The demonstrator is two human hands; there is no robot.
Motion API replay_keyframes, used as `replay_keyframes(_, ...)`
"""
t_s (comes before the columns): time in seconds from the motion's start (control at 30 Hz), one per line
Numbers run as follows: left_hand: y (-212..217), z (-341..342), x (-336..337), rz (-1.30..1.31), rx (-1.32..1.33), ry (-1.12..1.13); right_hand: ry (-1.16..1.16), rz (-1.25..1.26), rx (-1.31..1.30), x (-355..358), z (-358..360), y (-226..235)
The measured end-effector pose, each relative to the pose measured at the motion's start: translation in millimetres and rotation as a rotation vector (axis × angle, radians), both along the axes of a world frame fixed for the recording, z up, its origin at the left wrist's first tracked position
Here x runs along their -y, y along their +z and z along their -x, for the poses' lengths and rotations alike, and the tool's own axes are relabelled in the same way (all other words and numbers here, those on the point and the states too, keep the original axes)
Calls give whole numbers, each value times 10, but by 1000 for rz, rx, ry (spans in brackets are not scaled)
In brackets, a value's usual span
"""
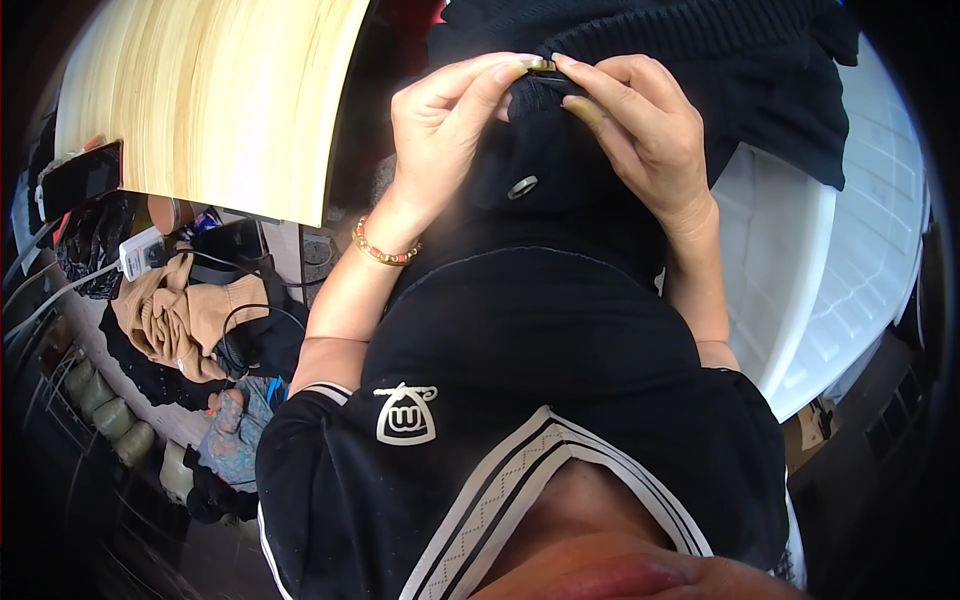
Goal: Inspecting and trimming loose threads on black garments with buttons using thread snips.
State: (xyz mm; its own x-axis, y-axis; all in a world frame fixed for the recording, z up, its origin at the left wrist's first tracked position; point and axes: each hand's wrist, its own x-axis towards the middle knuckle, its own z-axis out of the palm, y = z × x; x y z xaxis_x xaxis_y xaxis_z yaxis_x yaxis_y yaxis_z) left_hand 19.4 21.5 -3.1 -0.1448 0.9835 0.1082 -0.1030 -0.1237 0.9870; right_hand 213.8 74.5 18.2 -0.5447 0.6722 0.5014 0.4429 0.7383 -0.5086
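A black knit garment [640, 90] with a ribbed section lies bunched across my lap and spreads away to the far right. My left hand [440, 120] pinches a fold of it between thumb and fingers. Close against it, my right hand [645, 125] is closed on the same fold, its fingertips almost touching the left ones. Between the fingertips shows a small pale piece [543, 65], too small to name. A small grey ring-shaped piece [522, 187] rests on the black cloth below the hands.
A pale wood-grain board [220, 100] stands at the upper left, with a dark phone [82, 185] by its corner. A white power adapter [142, 253] with cables and tan knitwear [180, 315] lie below it. At the right is a large white plastic tub [790, 260].
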Motion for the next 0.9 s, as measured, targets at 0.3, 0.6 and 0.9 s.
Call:
replay_keyframes(0.3,-31,20,-22,-32,-50,-7,-30,-20,122,35,6,101)
replay_keyframes(0.6,-38,82,-63,317,170,-51,-92,-46,60,-74,163,-57)
replay_keyframes(0.9,-31,251,402,204,-165,-245,-40,-13,-126,-233,347,-154)
